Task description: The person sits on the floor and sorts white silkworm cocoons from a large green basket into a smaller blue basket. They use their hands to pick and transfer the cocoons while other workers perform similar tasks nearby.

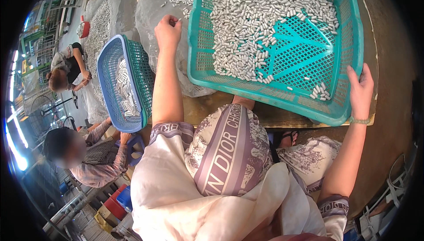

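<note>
A large green plastic basket [304, 104] lies in front of me, tilted a little. Many small whitish cylindrical pieces [247, 24] cover its far and left part, and a few lie loose near its front right corner. My right hand [361, 88] grips the basket's right rim, thumb on the inner side. Just left of the basket, my left hand [168, 32] is raised with its fingers curled and pressed together. Whether a small piece is between those fingertips, I cannot make out.
Clear plastic sheeting [152, 24] with more pieces spreads over the table. Stacked baskets, a blue one [102, 71] on top holding longer white pieces, stand at left. Two people [99, 163] [66, 66] work there. A red scoop-like container [85, 29] lies farther back.
</note>
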Demonstrator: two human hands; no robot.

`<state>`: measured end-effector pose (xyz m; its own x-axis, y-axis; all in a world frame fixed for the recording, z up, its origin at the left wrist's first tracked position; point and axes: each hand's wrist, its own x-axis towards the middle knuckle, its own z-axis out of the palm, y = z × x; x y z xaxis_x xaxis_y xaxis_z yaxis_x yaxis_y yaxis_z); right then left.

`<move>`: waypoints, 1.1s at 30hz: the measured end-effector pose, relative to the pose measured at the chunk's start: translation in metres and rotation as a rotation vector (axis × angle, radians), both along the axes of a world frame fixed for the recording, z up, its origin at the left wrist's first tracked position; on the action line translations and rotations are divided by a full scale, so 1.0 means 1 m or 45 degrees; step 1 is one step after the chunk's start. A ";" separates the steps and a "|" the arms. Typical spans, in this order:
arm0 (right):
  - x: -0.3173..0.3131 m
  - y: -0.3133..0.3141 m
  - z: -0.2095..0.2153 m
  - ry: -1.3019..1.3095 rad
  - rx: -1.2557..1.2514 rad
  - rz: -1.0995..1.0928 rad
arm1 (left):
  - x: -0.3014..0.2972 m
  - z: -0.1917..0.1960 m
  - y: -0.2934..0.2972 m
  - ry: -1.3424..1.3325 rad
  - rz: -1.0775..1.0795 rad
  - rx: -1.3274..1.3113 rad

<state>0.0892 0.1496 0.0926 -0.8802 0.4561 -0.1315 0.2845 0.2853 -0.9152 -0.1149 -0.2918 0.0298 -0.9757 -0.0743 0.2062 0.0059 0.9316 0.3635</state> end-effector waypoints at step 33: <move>-0.002 -0.007 0.022 0.036 -0.047 0.013 | 0.089 -0.078 0.178 -0.054 -1.729 0.146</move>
